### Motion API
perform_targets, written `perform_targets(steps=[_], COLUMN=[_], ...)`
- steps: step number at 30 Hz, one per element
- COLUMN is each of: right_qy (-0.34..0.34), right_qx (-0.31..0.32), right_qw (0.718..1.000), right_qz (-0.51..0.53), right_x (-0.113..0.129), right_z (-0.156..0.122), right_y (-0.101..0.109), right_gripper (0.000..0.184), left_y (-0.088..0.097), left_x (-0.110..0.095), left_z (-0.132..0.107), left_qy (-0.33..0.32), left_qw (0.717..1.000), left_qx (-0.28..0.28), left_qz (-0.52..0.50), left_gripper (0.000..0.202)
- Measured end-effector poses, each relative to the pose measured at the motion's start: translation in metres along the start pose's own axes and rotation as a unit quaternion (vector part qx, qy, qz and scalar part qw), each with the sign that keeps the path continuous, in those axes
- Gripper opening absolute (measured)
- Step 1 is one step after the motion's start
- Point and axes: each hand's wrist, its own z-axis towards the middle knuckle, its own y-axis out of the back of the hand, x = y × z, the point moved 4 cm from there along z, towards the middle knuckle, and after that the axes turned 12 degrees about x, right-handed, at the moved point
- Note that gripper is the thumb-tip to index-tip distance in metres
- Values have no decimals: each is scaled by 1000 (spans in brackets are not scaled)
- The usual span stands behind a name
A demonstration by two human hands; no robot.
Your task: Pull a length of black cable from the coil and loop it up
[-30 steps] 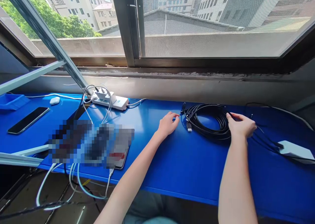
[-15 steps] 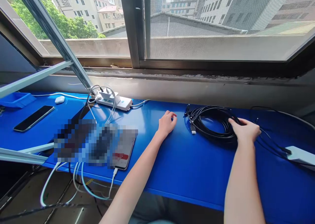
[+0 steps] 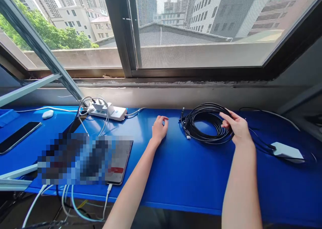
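Observation:
A coil of black cable [image 3: 201, 124] lies on the blue table [image 3: 186, 168] below the window, its plug end hanging at the left side. My right hand [image 3: 235, 126] is closed around the coil's right edge and tips that side up off the table. My left hand [image 3: 159, 128] rests on the table a little to the left of the coil, fingers loosely curled, holding nothing.
A white power strip [image 3: 108, 110] with chargers and white cables sits at the back left. Phones [image 3: 16, 136] and a tablet [image 3: 118, 162] lie on the left. A white box [image 3: 286, 151] with black leads lies at the right. The window sill runs behind.
My right hand has closed on the coil's right edge and raised it. The left hand has stayed beside the coil. The view has tilted up slightly.

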Motion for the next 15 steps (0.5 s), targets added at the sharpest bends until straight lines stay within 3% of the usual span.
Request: perform_targets(steps=[6, 10, 15], right_qy=[-15, -12, -16], right_qx=[105, 167, 327], right_qw=[990, 978, 936], right_qz=[96, 122, 133], right_x=[28, 38, 44], right_z=[-10, -16, -26], right_y=[-21, -40, -71], right_gripper=[42, 49, 63], left_y=[4, 3, -1], left_x=[-17, -31, -37], left_z=[-7, -18, -26], left_qy=[-44, -93, -126], left_qw=[998, 994, 981], left_qx=[-24, 10, 53], left_qz=[-31, -62, -136], left_gripper=[20, 18, 33])
